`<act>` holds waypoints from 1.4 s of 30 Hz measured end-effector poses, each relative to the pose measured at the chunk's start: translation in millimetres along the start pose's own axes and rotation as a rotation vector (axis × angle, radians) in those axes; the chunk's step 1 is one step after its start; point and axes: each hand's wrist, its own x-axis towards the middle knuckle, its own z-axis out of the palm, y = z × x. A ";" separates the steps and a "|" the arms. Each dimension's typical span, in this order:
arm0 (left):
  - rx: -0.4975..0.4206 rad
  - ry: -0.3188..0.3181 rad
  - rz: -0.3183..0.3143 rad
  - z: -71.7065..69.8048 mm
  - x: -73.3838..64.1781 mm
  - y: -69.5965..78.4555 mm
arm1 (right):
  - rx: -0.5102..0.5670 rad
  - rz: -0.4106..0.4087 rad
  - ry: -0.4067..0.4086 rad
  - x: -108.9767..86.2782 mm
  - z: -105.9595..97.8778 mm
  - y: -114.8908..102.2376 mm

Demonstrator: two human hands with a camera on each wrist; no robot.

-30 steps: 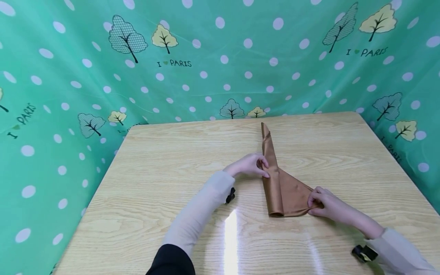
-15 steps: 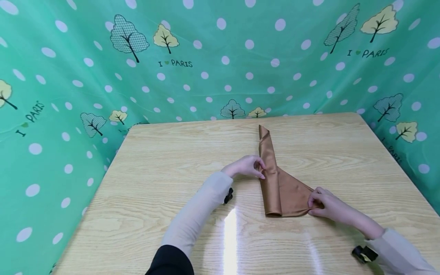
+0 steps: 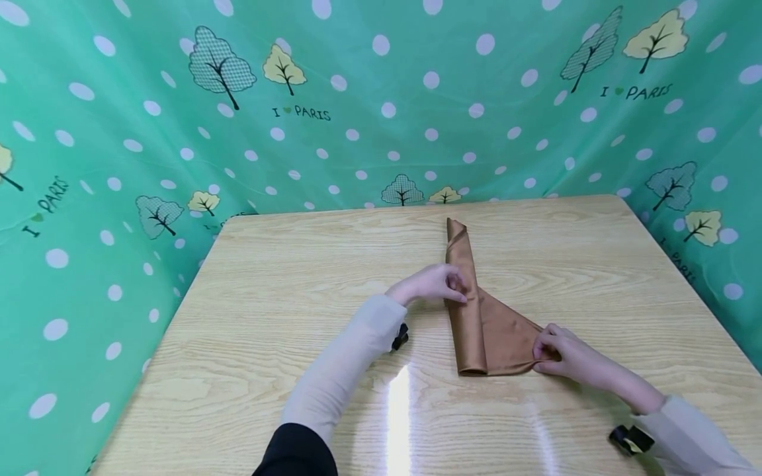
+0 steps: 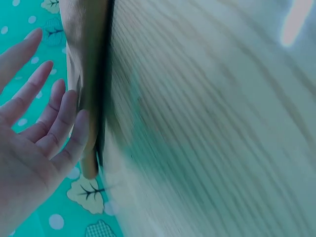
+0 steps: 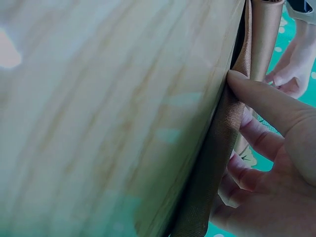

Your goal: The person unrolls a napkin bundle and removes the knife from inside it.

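Observation:
A brown satin cloth (image 3: 508,334) lies on the table right of centre. Its left part is a long roll (image 3: 469,334) pointing away from me, and a flat triangular part spreads to the right. My left hand (image 3: 430,283) is at the roll's middle, fingertips over its top; in the left wrist view the fingers (image 4: 64,118) are spread and loosely bent beside the cloth (image 4: 81,29). My right hand (image 3: 574,357) pinches the flat part's right corner. In the right wrist view its thumb (image 5: 266,101) presses the cloth's edge (image 5: 217,143), fingers behind it.
The wood-grain table (image 3: 286,277) carries a bright strip of reflected light (image 3: 399,423) in front. A green dotted curtain (image 3: 381,79) with printed trees hangs behind and along both sides. Small black devices sit at both wrists.
The roll shifted slightly left and its far tip came a little nearer. The left hand moved left with it, then back right onto the roll's top. The right hand stays put.

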 end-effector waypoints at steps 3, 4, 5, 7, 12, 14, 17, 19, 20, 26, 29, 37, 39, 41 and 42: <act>-0.003 0.005 0.027 2.7 4.4 3.8 | 0.003 -0.007 0.003 -0.2 0.4 0.2; -0.004 0.005 0.035 3.8 5.9 4.8 | 0.004 -0.009 0.006 -0.4 0.8 0.7; -0.002 0.005 0.042 4.9 7.3 5.9 | 0.004 -0.012 0.012 -0.7 1.5 1.2; -0.005 0.004 0.053 7.1 10.0 7.4 | 0.013 -0.021 0.016 -1.1 2.6 2.4; 0.006 -0.001 0.071 11.5 15.2 8.9 | 0.034 -0.043 0.029 -1.2 4.1 4.1; 0.019 -0.004 0.075 12.4 16.7 8.3 | 0.028 -0.034 0.025 -0.8 3.8 3.9; 0.043 -0.009 0.081 13.7 19.1 6.5 | 0.015 -0.003 -0.001 -0.1 2.6 2.0; 0.070 -0.009 0.085 14.3 20.7 5.2 | 0.010 0.008 -0.011 0.1 2.3 0.7; 0.084 -0.010 0.087 14.7 21.6 4.6 | 0.008 0.013 -0.014 0.1 2.3 0.4; 0.158 -0.011 0.079 17.8 25.4 0.7 | -0.001 0.017 -0.005 -0.3 3.6 1.9; 0.183 -0.019 0.064 19.3 27.0 -0.6 | -0.002 -0.009 0.004 -0.7 4.0 3.0; 0.223 -0.065 0.049 18.3 29.8 -2.5 | -0.006 -0.033 0.015 -1.7 5.2 5.0; 0.234 -0.071 0.053 18.2 30.9 -3.0 | -0.006 -0.029 0.012 -1.8 5.2 4.9; 0.238 -0.070 0.060 18.3 32.3 -3.5 | -0.008 -0.030 0.012 -1.9 5.2 4.8; 0.234 -0.071 0.059 18.4 33.1 -3.5 | -0.009 -0.031 0.012 -2.1 5.2 5.0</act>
